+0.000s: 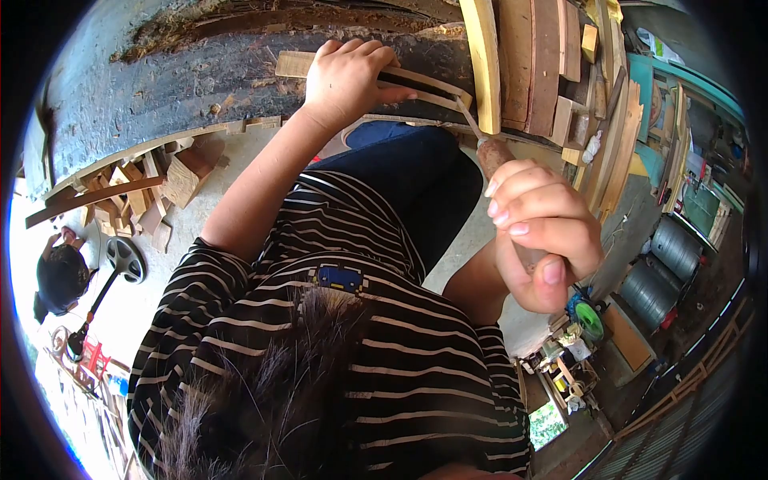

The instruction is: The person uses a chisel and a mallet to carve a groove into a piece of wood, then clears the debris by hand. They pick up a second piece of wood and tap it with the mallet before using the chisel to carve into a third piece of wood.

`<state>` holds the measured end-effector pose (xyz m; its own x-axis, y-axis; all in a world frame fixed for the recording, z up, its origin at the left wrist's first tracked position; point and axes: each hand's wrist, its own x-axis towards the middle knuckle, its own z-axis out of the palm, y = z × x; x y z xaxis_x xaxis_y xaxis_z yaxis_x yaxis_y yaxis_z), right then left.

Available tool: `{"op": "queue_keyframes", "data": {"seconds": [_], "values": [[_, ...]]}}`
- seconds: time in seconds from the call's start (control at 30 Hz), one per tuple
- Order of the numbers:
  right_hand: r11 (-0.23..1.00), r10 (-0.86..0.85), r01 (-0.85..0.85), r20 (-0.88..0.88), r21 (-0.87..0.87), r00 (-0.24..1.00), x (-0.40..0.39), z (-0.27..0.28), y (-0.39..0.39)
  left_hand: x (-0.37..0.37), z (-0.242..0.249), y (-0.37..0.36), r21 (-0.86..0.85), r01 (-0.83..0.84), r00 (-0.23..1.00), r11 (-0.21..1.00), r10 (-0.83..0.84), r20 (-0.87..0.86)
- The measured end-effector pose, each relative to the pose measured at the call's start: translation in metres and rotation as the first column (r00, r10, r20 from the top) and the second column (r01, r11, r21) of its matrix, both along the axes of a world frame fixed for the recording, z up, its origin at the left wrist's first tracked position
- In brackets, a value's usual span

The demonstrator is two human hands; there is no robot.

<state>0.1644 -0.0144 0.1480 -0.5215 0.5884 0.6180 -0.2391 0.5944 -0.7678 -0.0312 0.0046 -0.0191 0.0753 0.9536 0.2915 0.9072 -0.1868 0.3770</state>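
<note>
On the dark, worn workbench (168,100) lies a wooden piece (295,64) with a long slot between two strips at its right part. My left hand (346,76) grips this piece near its middle, fingers over the far edge and thumb along the near side. My right hand (544,228) is wrapped round the wooden handle of a chisel (494,152). The chisel's thin metal blade points up and left, its tip at the right end of the slotted piece. Part of the handle is hidden inside my right hand.
A pale yellow board (482,68) and brown planks (545,64) lie right of the piece. Wood offcuts (186,178) are heaped below the bench at left. A person (62,272) is at the far left, near a wheel (126,260). Metal cylinders (650,292) stand at right.
</note>
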Motion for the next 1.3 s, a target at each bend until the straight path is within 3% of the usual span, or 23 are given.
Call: {"op": "queue_keyframes", "data": {"seconds": [0.17, 0.37, 0.43, 0.53, 0.77, 0.93, 1.0, 1.07, 1.13, 1.3], "values": [[0.999, 0.028, -0.028, 0.009, 0.031, 1.000, 0.001, -0.003, 0.001, -0.001, 0.000, 0.001, 0.008, 0.010, 1.000, 1.000, -0.010, 0.010], [0.995, 0.023, -0.030, -0.079, -0.095, 0.997, 0.008, 0.001, 0.019, 0.000, 0.002, 0.001, 0.030, 0.007, 1.000, 1.000, -0.007, 0.004], [0.999, -0.003, 0.002, -0.045, -0.034, 0.999, 0.007, -0.008, 0.022, -0.001, 0.000, 0.001, 0.019, 0.024, 1.000, 1.000, -0.024, 0.008], [0.994, 0.040, -0.043, -0.029, -0.098, 0.999, 0.005, -0.017, 0.023, 0.000, 0.001, 0.001, 0.011, 0.025, 1.000, 1.000, -0.025, -0.012], [0.983, -0.045, 0.002, -0.226, -0.185, 0.973, 0.002, -0.016, 0.029, 0.000, -0.001, 0.000, -0.018, 0.005, 1.000, 1.000, -0.005, -0.021], [0.950, 0.009, -0.108, -0.321, -0.292, 0.947, 0.007, -0.018, 0.049, 0.000, -0.001, -0.002, -0.003, 0.012, 1.000, 1.000, -0.012, -0.023], [0.959, -0.037, -0.049, -0.293, -0.278, 0.956, 0.007, -0.040, 0.064, 0.001, 0.002, -0.003, -0.101, 0.014, 0.998, 0.995, -0.019, -0.054], [0.963, -0.069, 0.029, -0.141, -0.267, 0.988, 0.010, -0.039, 0.066, 0.001, 0.001, 0.000, -0.086, 0.010, 0.999, 0.996, -0.014, -0.045], [0.950, 0.023, -0.079, -0.186, -0.302, 0.982, 0.007, -0.043, 0.072, 0.000, 0.000, -0.002, -0.089, 0.020, 0.999, 0.996, -0.024, -0.039], [0.958, -0.006, -0.067, -0.255, -0.278, 0.967, 0.001, -0.039, 0.062, 0.000, 0.003, 0.004, -0.038, 0.018, 0.999, 0.999, -0.019, -0.046]]}}
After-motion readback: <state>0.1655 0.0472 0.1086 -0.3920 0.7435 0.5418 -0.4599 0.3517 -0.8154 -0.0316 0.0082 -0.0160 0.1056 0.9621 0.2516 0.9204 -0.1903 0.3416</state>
